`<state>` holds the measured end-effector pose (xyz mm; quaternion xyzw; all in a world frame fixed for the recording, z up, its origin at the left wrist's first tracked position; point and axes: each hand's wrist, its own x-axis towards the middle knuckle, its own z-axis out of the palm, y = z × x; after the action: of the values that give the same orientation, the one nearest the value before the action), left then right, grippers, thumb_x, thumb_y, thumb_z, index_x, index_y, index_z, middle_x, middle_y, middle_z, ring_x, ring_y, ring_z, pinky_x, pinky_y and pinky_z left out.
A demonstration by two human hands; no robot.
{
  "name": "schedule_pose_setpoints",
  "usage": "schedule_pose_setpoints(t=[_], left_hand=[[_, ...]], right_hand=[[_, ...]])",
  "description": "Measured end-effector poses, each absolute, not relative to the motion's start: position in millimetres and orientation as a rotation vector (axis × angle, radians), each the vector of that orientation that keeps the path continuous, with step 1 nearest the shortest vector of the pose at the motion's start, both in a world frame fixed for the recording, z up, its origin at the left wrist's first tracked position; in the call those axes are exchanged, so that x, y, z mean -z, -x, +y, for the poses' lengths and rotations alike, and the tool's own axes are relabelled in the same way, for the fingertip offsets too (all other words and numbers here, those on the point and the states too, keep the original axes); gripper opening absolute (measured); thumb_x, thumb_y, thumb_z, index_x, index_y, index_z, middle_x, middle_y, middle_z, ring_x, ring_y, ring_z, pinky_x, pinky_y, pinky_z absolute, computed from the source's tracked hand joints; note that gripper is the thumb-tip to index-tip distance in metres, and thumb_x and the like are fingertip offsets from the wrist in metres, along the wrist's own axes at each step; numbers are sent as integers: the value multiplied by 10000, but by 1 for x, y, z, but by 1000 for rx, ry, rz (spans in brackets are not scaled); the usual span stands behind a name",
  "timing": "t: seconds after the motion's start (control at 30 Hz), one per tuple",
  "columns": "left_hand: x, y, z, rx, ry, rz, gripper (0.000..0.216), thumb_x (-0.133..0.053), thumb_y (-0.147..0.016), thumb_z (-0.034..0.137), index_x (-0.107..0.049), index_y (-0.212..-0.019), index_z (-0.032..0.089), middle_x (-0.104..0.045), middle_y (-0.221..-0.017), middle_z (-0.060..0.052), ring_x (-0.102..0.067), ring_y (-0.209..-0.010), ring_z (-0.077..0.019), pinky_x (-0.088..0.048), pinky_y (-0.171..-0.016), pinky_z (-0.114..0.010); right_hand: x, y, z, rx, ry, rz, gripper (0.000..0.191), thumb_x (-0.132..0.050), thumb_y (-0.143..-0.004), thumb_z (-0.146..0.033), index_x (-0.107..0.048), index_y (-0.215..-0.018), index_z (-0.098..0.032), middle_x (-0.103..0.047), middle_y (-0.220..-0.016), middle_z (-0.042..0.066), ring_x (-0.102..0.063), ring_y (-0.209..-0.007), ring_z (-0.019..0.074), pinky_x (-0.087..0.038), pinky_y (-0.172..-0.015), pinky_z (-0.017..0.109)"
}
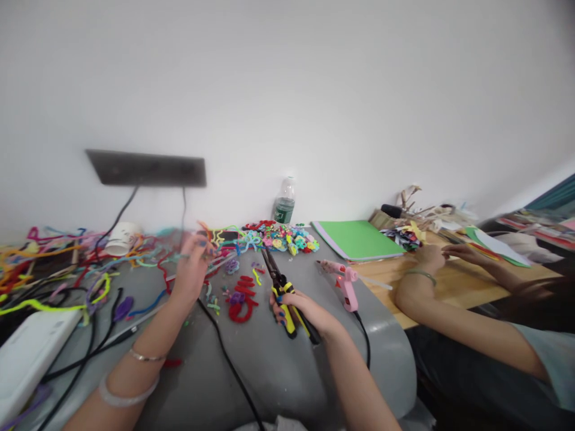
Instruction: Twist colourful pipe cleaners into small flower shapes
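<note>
My right hand [294, 311] is wrapped around the yellow-and-black handles of a pair of pliers [275, 270], their dark jaws pointing away from me over the grey table. My left hand [196, 254] is raised at the edge of a pile of colourful pipe cleaners [153, 245], slightly blurred, fingers curled together. An orange piece shows just above its fingertips; whether they grip it is unclear. Between my hands lie a red coiled pipe-cleaner piece [241, 312] and small purple bits [232, 267]. Right of the pliers rests a pink glue gun [344, 281].
A heap of small coloured pieces [287, 238] lies by the wall near a plastic bottle [284, 202]. Green paper [359, 238] is at the right. A paper cup [122, 239], white box [36, 353] and black cables [224, 353] occupy the left. A co-worker's arms [449, 317] rest at the wooden table.
</note>
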<state>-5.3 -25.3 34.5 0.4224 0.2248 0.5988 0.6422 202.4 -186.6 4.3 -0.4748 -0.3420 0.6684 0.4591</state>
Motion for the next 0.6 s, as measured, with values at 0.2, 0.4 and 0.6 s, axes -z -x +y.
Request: schedule_pose_setpoints(t=[0.2, 0.4, 0.6], left_hand=[[-29, 3, -24, -1316, -1003, 506, 287, -721, -613, 142, -610, -865, 221, -704, -859, 7, -670, -951, -162, -483, -989, -394], [-28, 3, -26, -1270, -1018, 546, 313, -789, -652, 219, -631, -922, 203, -734, -893, -23, -690, -979, -181, -477, -1019, -388], [-30, 4, -30, -1171, -1070, 583, 408, -804, -699, 369, -641, -1028, 191, -748, -1017, -76, -703, -912, -185, -544, -837, -316]], right_hand=[[2, -205, -185, -1689, 1108, -800, 233, -609, -665, -319, -517, -826, -177, -551, -602, -21, -502, -509, 113, -404, -572, 270], [1, -205, -186, -1687, 1113, -810, 232, -611, -672, -313, -522, -833, -171, -559, -609, -17, -506, -513, 115, -398, -566, 268], [0, -203, -186, -1676, 1126, -803, 241, -618, -667, -317, -536, -834, -163, -548, -610, -16, -505, -517, 110, -391, -566, 266]])
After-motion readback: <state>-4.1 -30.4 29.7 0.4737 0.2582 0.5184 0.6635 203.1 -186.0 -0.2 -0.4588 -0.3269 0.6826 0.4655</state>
